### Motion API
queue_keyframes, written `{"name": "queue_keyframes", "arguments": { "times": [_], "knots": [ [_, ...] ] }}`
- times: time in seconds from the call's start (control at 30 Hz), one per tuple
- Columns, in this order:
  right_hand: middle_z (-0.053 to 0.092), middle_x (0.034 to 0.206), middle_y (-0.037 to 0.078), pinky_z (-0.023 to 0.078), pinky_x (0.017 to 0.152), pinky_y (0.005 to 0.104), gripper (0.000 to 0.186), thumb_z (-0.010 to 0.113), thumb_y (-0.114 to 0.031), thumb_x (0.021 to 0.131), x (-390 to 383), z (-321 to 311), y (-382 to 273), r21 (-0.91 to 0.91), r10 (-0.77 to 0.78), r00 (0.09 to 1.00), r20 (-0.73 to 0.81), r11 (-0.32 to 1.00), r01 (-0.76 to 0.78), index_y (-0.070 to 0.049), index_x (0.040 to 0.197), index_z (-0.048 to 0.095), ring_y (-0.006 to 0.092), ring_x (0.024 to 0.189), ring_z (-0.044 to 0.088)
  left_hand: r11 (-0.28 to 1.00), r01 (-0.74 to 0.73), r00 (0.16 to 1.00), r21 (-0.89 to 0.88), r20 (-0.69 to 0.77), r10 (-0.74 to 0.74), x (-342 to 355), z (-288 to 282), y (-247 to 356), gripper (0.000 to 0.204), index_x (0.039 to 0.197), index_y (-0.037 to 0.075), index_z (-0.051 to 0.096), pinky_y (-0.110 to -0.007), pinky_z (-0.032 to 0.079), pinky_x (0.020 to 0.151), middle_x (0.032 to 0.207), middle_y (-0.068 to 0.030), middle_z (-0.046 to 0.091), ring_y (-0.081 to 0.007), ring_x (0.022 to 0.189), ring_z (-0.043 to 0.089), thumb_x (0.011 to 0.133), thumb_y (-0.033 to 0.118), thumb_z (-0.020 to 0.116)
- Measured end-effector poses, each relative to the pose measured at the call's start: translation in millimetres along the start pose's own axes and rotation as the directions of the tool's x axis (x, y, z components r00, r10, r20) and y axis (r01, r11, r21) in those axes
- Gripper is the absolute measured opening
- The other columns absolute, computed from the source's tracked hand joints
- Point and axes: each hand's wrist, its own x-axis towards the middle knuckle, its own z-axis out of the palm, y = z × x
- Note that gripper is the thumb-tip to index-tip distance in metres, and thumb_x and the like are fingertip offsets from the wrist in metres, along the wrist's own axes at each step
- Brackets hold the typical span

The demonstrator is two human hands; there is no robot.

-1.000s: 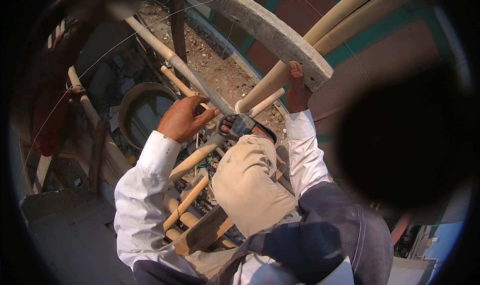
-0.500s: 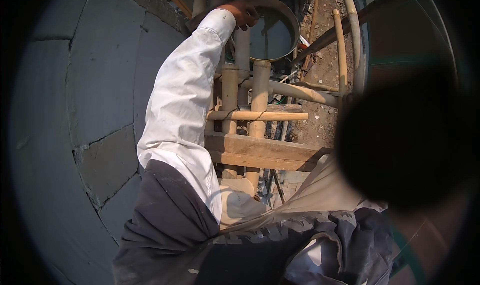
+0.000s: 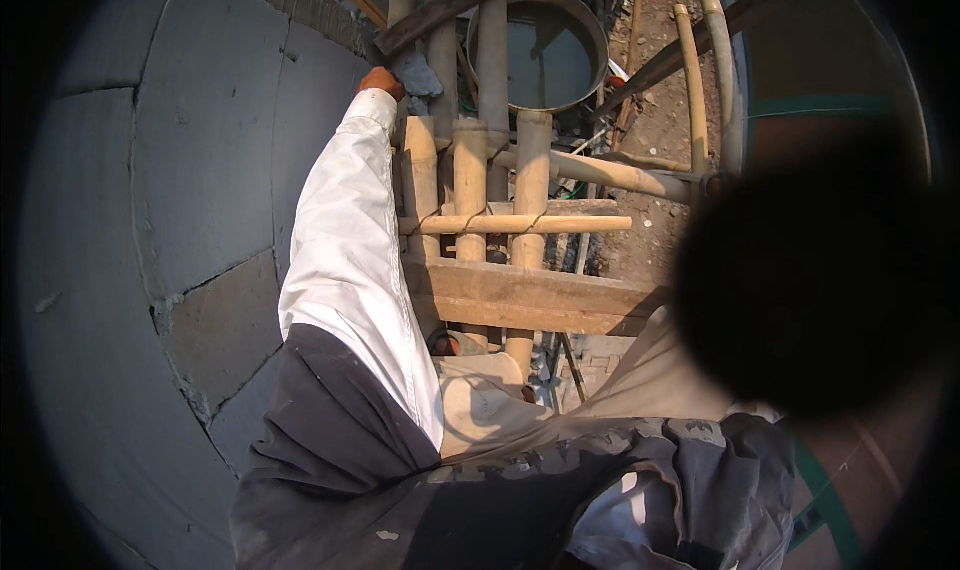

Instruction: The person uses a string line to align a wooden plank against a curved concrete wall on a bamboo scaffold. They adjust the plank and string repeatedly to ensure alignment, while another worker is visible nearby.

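Observation:
My left hand [image 3: 383,82] is stretched far forward along the wall in a white sleeve [image 3: 345,210]. Its fingers look curled in, though what they may hold is hidden. Right beside it is a pale grey lump [image 3: 418,76], like mortar or a broken piece of block; whether the hand touches it I cannot tell. Just beyond lies a dark wooden plank [image 3: 450,10], slanting across bamboo poles [image 3: 442,70]. My right hand does not show.
A wall of grey blocks [image 3: 210,140] rises at the left. Ahead stands a round tub [image 3: 604,55] of water. Bamboo poles [image 3: 533,170] and a wooden beam [image 3: 530,295] form a scaffold before my legs. A dark blur [image 3: 810,280] covers part of the right side.
My left hand has moved left and nearer, from beside the tub to the wall. The plank and grey lump now show uncovered, as does another bamboo pole.

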Motion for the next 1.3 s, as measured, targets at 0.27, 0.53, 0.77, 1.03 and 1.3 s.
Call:
{"name": "queue_keyframes", "arguments": {
  "times": [0.27, 0.53, 0.77, 1.03, 1.3],
  "knots": [
    [0.06, 0.114, 0.008, 0.049, 0.091, 0.0372, 0.044, 0.068, -0.033, 0.086, 17.6, -32.5, 36.3, 0.064, 0.096, 0.978, 0.185, 0.992, -0.11, -0.003, 0.117, 0.06, 0.0216, 0.108, 0.059, 0.948, -0.184, 0.948, -0.259, -0.303, 0.102, -6.3, 22.2, -21.0, 0.036, 0.109, 0.009, 0.07, -0.044, 0.05, 0.092, 0.113, -0.0201, 0.066, -0.0386, 0.108, 0.062, 0.074, 0.017, 0.073],
    [0.059, 0.111, 0.007, 0.047, 0.093, 0.0339, 0.043, 0.063, -0.037, 0.09, -23.6, -1.2, -26.9, 0.168, 0.147, 0.908, 0.392, 0.959, -0.227, -0.003, 0.117, 0.059, 0.0186, 0.103, 0.058, 0.971, -0.216, 0.876, -0.104, -0.459, 0.146, 22.4, 39.1, 31.6, 0.024, 0.109, 0.012, 0.067, -0.05, 0.051, 0.084, 0.106, -0.0207, 0.067, -0.0403, 0.1, 0.063, 0.09, 0.013, 0.052],
    [0.061, 0.106, 0.003, 0.044, 0.084, 0.0291, 0.039, 0.073, -0.032, 0.085, -5.6, 1.0, 19.3, -0.157, -0.142, 0.989, 0.046, 0.977, 0.148, -0.004, 0.11, 0.062, 0.0094, 0.094, 0.055, 0.916, -0.396, 0.823, -0.068, -0.468, 0.322, 72.1, 59.8, -20.5, 0.033, 0.111, 0.012, 0.065, -0.051, 0.053, 0.071, 0.091, -0.0228, 0.069, -0.0428, 0.087, 0.066, 0.098, 0.034, 0.044],
    [0.07, 0.092, 0.005, 0.053, 0.078, 0.0268, 0.039, 0.086, -0.026, 0.074, -26.4, -3.2, 3.6, -0.068, -0.045, 0.998, -0.04, 0.997, 0.042, -0.001, 0.099, 0.07, 0.0117, 0.083, 0.066, 0.918, -0.37, 0.875, -0.143, -0.386, 0.292, 92.7, 54.0, -18.3, 0.032, 0.119, 0.004, 0.062, -0.042, 0.05, 0.088, 0.117, -0.021, 0.065, -0.0328, 0.106, 0.063, 0.1, 0.021, 0.043],
    [0.071, 0.096, 0.01, 0.054, 0.081, 0.0254, 0.038, 0.084, -0.019, 0.076, -30.5, 3.6, -13.9, -0.006, 0.002, 1.0, 0.014, 1.0, -0.002, 0.004, 0.101, 0.066, 0.0149, 0.09, 0.068, 0.814, -0.37, 0.802, 0.448, -0.288, 0.524, 75.1, 74.0, -8.8, 0.025, 0.095, 0.002, 0.065, -0.044, 0.055, 0.074, 0.103, -0.0202, 0.066, -0.033, 0.089, 0.067, 0.096, 0.01, 0.042]
  ]
}}
